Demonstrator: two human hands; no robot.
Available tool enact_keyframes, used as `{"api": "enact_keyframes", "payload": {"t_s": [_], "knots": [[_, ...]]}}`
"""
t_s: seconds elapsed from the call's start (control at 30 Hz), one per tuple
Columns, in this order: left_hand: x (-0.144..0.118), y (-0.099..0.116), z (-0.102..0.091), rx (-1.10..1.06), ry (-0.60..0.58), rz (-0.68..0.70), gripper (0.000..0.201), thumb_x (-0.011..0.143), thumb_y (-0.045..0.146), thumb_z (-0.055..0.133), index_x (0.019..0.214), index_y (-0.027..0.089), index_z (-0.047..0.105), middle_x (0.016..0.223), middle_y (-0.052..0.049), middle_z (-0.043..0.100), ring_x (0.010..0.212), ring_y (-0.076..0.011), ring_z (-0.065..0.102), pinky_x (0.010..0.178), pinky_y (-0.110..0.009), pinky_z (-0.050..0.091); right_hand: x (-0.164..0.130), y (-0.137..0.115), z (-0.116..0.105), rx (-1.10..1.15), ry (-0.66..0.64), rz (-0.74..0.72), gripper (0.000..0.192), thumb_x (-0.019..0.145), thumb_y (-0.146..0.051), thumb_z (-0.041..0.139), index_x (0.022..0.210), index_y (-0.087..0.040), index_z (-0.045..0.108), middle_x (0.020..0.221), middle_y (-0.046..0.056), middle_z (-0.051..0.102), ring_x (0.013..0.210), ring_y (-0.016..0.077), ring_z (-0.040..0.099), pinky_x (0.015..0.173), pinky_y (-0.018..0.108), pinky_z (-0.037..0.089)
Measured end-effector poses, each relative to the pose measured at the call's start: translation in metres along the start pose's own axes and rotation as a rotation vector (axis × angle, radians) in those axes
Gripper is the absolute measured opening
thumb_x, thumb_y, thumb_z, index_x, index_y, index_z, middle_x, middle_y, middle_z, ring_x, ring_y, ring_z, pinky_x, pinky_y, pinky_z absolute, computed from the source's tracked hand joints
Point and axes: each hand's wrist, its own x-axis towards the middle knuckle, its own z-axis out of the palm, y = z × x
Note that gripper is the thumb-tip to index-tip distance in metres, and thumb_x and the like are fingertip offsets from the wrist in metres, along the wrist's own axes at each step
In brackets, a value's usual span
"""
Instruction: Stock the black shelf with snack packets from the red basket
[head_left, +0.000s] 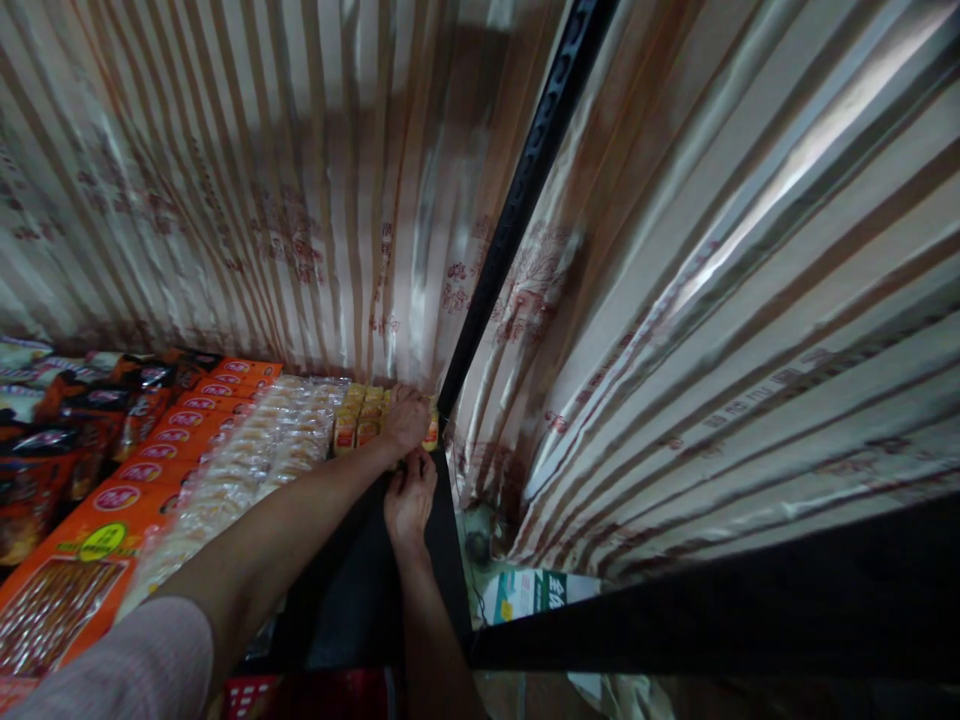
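At the far right corner of a dark shelf (352,590), my left hand (407,420) curls over a row of small yellow packs (369,415). Its fingers are closed about one of the packs, which the hand mostly covers. Just below it, my right hand (411,497) has its fingertips pressed together, close to the left hand and the front of the packs. What those fingertips hold, if anything, is hidden. An orange and yellow pack (431,428) shows at the right of my left hand, beside the dark post.
Clear-wrapped pale packs (292,440), orange packets (142,475) and dark bags (97,400) stand in rows to the left. A slanting dark metal post (517,210) rises at the corner. Striped, shiny curtain sheeting (300,180) hangs behind. A white and green package (536,595) lies lower right.
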Motion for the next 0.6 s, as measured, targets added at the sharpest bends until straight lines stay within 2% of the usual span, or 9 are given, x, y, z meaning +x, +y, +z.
{"api": "enact_keyframes", "payload": {"t_s": [0.1,0.23,0.43,0.6], "knots": [[0.0014,-0.0016,0.0020,0.082,0.016,-0.050,0.018,0.080,0.021,0.043,0.078,0.022,0.061,0.094,-0.007,0.064,0.103,-0.0250,0.048,0.104,-0.044,0.025,0.0000,0.0002,-0.0001,0.006,-0.001,-0.002,0.047,0.073,-0.006,0.041,0.116,-0.013,0.058,0.120,0.016,0.053,0.113,0.0256,0.047,0.094,0.041,0.041],[0.0038,-0.0030,0.0041,0.153,0.028,-0.009,0.019,0.079,0.022,0.047,0.085,0.017,0.065,0.098,-0.011,0.063,0.105,-0.0273,0.046,0.102,-0.045,0.026,-0.0001,0.0014,0.0003,-0.001,-0.007,-0.005,0.048,0.073,-0.005,0.041,0.118,-0.011,0.057,0.120,0.017,0.053,0.112,0.0259,0.047,0.095,0.042,0.042],[0.0045,-0.0008,0.0029,0.148,0.018,-0.025,0.021,0.078,0.020,0.051,0.094,0.013,0.064,0.101,-0.012,0.062,0.106,-0.0274,0.045,0.098,-0.043,0.029,-0.0005,0.0019,0.0009,-0.008,0.001,-0.003,0.047,0.073,-0.005,0.042,0.116,-0.012,0.058,0.120,0.017,0.053,0.112,0.0263,0.047,0.094,0.042,0.042],[0.0027,-0.0011,0.0026,0.089,-0.009,-0.033,0.018,0.080,0.020,0.052,0.091,0.012,0.064,0.106,-0.011,0.060,0.110,-0.0266,0.043,0.098,-0.041,0.030,-0.0001,0.0017,0.0005,-0.012,-0.010,0.004,0.045,0.074,-0.006,0.041,0.116,-0.013,0.058,0.119,0.015,0.052,0.112,0.0255,0.046,0.095,0.040,0.040]]}}
